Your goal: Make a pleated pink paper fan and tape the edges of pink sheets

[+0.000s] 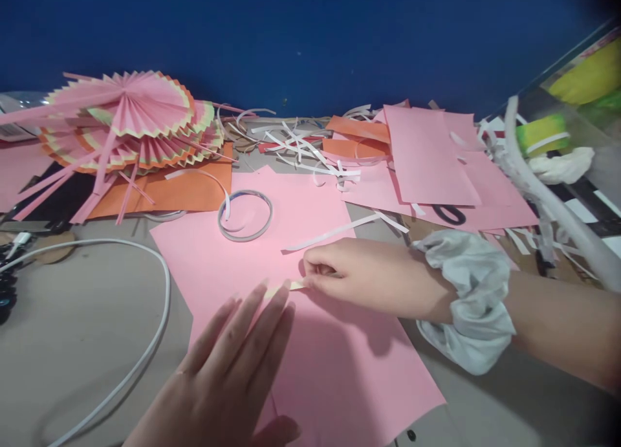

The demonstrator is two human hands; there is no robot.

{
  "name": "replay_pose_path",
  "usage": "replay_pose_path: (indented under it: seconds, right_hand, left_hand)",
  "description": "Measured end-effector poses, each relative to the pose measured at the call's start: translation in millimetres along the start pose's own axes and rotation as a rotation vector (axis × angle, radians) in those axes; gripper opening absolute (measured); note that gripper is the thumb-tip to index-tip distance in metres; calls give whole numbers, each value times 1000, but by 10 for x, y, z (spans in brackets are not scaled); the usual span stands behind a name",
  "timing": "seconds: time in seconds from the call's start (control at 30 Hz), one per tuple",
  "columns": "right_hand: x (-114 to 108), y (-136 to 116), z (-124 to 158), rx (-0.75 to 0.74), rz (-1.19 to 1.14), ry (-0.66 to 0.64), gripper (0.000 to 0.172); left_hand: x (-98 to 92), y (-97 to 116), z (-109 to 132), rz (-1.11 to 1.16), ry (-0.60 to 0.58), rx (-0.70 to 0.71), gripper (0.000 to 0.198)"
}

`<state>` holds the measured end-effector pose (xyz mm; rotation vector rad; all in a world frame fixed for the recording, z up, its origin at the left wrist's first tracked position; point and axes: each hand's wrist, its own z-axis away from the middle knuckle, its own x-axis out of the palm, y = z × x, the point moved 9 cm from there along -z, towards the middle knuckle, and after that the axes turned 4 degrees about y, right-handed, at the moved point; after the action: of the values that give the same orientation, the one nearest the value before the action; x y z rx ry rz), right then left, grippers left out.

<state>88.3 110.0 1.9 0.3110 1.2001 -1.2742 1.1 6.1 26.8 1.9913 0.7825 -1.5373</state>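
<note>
Large pink paper sheets [330,363] lie on the grey table in front of me. On them is a narrow pale yellow strip [297,285], partly hidden under my fingers. My left hand [233,363] rests flat with its fingers stretched out, the fingertips pressing on the strip and the paper. At the strip's right end, my right hand [334,272] is closed in a pinch on it; a pale scrunchie [470,305] is around that wrist. Just beyond the hands are a thin ring [245,215], like a nearly used-up tape roll, and a loose white strip [334,232].
Pleated paper fans [126,110] are piled at the back left on orange paper [169,188]. Curled white strips [301,143] lie at the back. Pink sheets [431,156] cover black scissor handles [449,214]. A white cable [165,298] loops at left; a blue panel [291,39] stands behind.
</note>
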Motion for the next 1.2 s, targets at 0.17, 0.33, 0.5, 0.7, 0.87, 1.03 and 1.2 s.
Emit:
replay_pose_path:
  seconds: [0.17, 0.33, 0.5, 0.7, 0.87, 1.03, 1.2]
  right_hand:
    - [86, 24, -36, 18, 31, 8, 26]
    - [158, 62, 31, 10, 17, 72, 25]
    - [199, 96, 46, 9, 23, 103, 23]
    - [211, 95, 32, 70, 41, 39, 26]
    - [199, 47, 16, 44, -3, 32, 26]
    - [196, 58, 38, 52, -47, 63, 23]
    - [200, 54, 81, 54, -59, 132, 21]
  left_hand:
    - [265, -161, 139, 53, -90, -88, 84]
    - [344, -131, 197, 21, -113, -31, 83]
    - [334, -134, 166, 8, -62, 34, 81]
    - [368, -163, 181, 69, -70, 19, 80]
    - [312, -240, 123, 139, -18, -36, 73]
    - [375, -238, 63, 106, -99, -12, 71]
    - [374, -225, 67, 86, -95, -2, 73]
